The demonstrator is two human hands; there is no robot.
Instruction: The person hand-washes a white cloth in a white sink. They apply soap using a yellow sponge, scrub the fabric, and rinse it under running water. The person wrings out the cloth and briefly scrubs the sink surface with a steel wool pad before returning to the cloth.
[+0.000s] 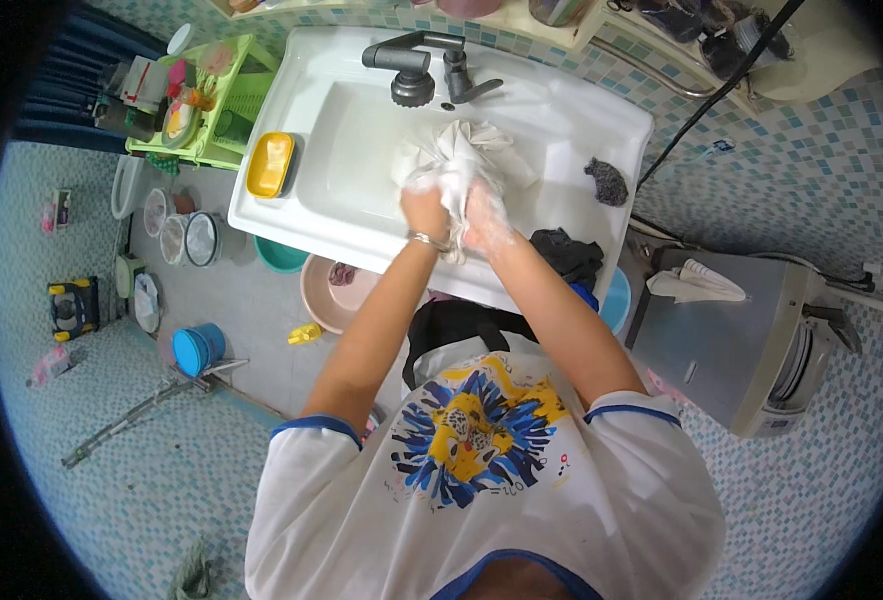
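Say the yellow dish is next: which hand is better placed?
Probably the left hand. The yellow dish sits on the sink, left of both hands and nearer this one; the right hand would likely cross over. Both hold the white cloth; either must let go first.

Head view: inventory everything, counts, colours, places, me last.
Washbasin: one, white, beneath hands
Faucet: one, dark grey, washbasin's back
Sudsy cloth: one, white, in washbasin
Soap dish: one, yellow, left ledge
Lump: one, dark grey, right ledge
Dark cloth: one, black, front-right ledge
Rack: one, green, left
Small clutter: uncountable, mixed, rack and shelf
Curtain: one, blue, upper left
Tubs: three, green, pink, blue, below washbasin
Bucket: one, blue, left floor
Boxy appliance: one, grey, right
T-shirt: one, white, torso
Bracelet: one, silvery, left wrist
Left hand, right hand: one each, foamy, gripping sudsy cloth
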